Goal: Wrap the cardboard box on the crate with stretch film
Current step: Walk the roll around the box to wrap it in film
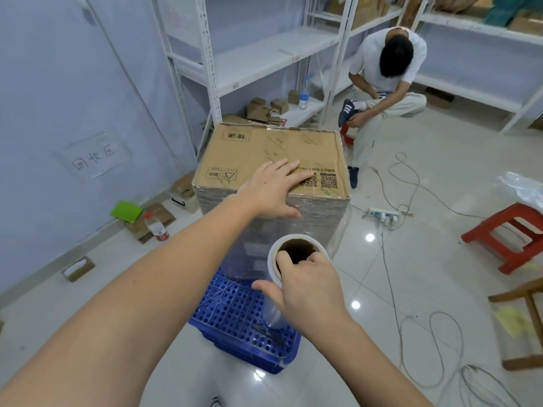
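A brown cardboard box (264,148) stands upright on a blue perforated plastic crate (235,315) in the middle of the floor. Clear stretch film covers the box's near side below the top edge. My left hand (273,189) lies flat on the box's near top edge, fingers straight. My right hand (305,286) grips the stretch film roll (274,306), held upright in front of the box, with fingers hooked into the cardboard core at its top and the thumb on its side.
A person (388,80) crouches behind the box at the right. White shelving (255,60) lines the back. Cables and a power strip (383,215) lie on the floor right of the box. A red stool (505,239) and a wooden stool (526,324) stand at right.
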Action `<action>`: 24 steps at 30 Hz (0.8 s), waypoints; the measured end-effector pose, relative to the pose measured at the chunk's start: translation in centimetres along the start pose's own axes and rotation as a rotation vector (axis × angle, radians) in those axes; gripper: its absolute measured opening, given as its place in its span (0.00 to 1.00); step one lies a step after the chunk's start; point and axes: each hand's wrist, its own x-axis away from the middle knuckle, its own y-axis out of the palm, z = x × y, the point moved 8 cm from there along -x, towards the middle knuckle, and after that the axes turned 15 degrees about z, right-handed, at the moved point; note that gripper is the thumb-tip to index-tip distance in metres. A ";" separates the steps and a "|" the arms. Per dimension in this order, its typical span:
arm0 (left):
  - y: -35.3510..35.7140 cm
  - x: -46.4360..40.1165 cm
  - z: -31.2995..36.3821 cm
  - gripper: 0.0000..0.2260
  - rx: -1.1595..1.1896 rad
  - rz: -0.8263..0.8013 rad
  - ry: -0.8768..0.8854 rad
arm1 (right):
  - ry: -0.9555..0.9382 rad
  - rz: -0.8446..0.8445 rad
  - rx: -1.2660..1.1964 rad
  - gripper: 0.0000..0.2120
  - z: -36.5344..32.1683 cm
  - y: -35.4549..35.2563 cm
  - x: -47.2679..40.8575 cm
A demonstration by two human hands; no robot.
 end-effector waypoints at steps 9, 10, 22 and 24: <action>-1.4 2.0 -8.2 0.52 0.021 -0.272 0.208 | 0.315 -0.027 -0.021 0.08 -0.6 -0.7 -0.4; -1.4 2.4 -9.4 0.51 0.002 -0.250 0.242 | 0.361 -0.012 0.014 0.10 -1.0 -0.5 -0.7; -1.1 3.2 -11.1 0.42 0.052 -0.037 0.278 | 0.436 0.147 0.303 0.30 -4.5 1.6 -5.1; -1.2 3.2 -10.9 0.42 0.055 -0.035 0.275 | 0.427 0.174 0.305 0.30 -5.1 1.1 -5.2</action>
